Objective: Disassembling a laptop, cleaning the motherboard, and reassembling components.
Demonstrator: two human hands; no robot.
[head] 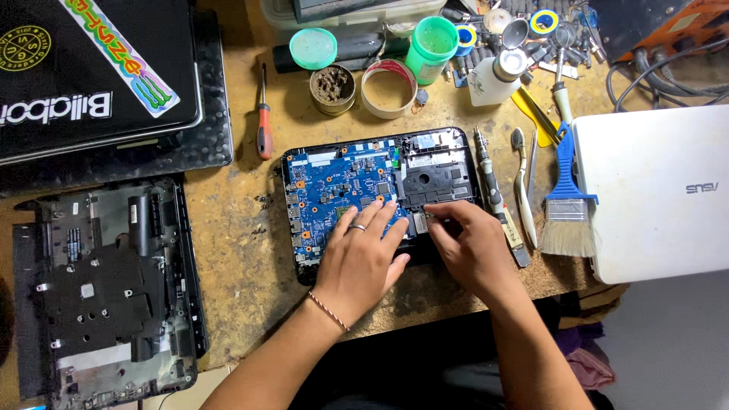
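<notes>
Both forearms enter from the near edge and meet over an opened laptop base (448, 152) at the middle of the table (243, 250). Left hand (363, 254) lies flat, fingers spread apart, palm down on the blue circuit board (334, 186); it grips nothing. Right hand (465, 241) has its fingertips pinched together at a small part near the near right corner of the board; what sits between them is too small to identify.

Risks noted:
- Bare skin and a finger ring rest directly on the exposed board. Static discharge or a scratch across a component is possible.
- Downward pressure from the flat palm could flex the board against its mounts.
- The pinched part is tiny; a slip could drop it into the black frame or onto the cluttered table, where it would be hard to find.
- A slim screwdriver (497, 201) lies just beside the right hand, with a spudger (524, 190) and a blue brush (568, 201) further right; a sideways wrist movement could knock them against the white laptop (661, 190).
- Open tins and a roll of tape (387, 87) stand just beyond the far edge of the base; paste or debris could reach the board.

A stripped black casing (106, 296) lies well apart at the left, a red screwdriver (263, 125) between it and the base.
</notes>
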